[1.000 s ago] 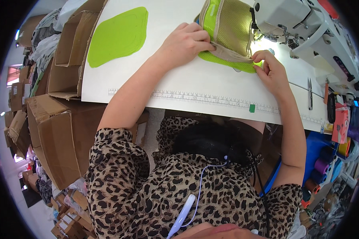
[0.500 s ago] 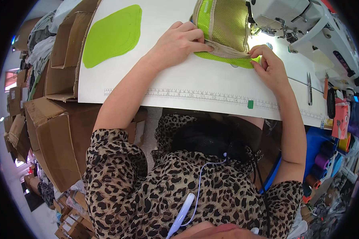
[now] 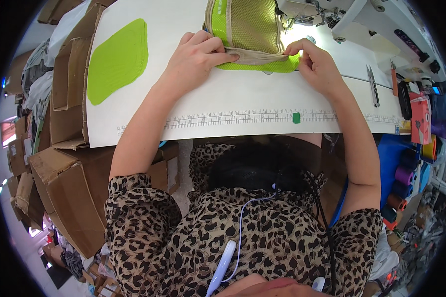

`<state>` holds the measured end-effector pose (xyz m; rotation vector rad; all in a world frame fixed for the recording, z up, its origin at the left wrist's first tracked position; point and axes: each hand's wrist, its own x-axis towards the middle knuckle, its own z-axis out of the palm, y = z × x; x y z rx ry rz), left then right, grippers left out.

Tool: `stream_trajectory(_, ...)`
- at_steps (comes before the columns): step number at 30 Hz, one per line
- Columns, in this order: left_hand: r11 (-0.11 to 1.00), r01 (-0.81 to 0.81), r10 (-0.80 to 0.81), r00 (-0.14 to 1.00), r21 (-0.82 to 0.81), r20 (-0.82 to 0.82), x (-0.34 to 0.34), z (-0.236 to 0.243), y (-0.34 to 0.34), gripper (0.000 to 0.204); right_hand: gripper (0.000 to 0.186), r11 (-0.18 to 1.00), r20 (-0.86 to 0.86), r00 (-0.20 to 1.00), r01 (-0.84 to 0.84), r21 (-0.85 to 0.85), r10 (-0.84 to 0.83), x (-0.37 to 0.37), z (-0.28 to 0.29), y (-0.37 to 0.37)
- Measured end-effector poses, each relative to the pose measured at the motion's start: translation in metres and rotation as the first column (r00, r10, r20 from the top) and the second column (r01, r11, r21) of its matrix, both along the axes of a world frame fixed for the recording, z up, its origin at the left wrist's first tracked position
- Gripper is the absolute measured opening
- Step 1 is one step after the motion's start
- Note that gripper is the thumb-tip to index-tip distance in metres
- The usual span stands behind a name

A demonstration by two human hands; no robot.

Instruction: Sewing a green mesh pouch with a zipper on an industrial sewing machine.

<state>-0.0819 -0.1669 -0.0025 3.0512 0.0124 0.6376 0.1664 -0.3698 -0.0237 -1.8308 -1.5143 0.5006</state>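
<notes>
A partly sewn mesh pouch (image 3: 255, 29) in lime green and beige lies at the far side of the white table, close to the sewing machine (image 3: 366, 24). Beige binding runs along its near edge, and a green mesh panel (image 3: 262, 65) shows beneath that edge. My left hand (image 3: 193, 58) is closed on the near left corner, thumb pressed on the binding. At the near right corner, my right hand (image 3: 316, 64) pinches the edge, other fingers curled. The pouch's far end is cut off by the picture's rim.
Stacked lime-green fabric pieces (image 3: 118, 62) lie on the left of the table. A printed ruler strip (image 3: 233, 119) runs along the front edge. Metal snips (image 3: 373, 86) and a red box (image 3: 420, 119) are at right, thread spools (image 3: 404, 174) below. Cardboard boxes (image 3: 67, 193) stand left.
The whole view has shifted, so table, pouch and hands sit farther left in the picture. My right thumb, spread over the green panel before, is now tucked in. Both hands stay on the pouch's edge.
</notes>
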Motion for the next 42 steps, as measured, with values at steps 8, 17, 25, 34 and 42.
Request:
stream_trajectory(8,1.000,0.026,-0.026,0.999,-0.007,0.034,0.001,0.001,0.001,0.033,0.022,0.999,0.044,0.999,0.024,-0.040,-0.022,-0.005,0.006,0.000)
stream_trajectory(17,0.979,0.085,-0.138,0.946,0.185,0.292,0.018,0.020,-0.029,0.034,0.025,0.997,0.051,0.998,-0.019,-0.077,0.023,-0.015,0.020,0.004)
stream_trajectory(25,0.929,0.225,-0.275,0.951,0.294,0.139,0.069,0.028,-0.039,0.019,0.027,0.988,-0.064,0.998,0.005,-0.152,-0.015,-0.005,0.020,0.008)
stream_trajectory(34,0.969,0.161,-0.173,0.984,0.187,0.049,0.070,0.052,-0.042,0.022,0.021,0.999,-0.128,0.992,0.002,0.044,0.003,-0.011,0.018,0.012)
stream_trajectory(42,0.942,0.185,-0.211,0.975,0.280,0.064,0.079,0.061,-0.050,0.013,0.016,0.982,0.135,0.991,-0.021,0.189,-0.005,-0.014,0.020,0.009)
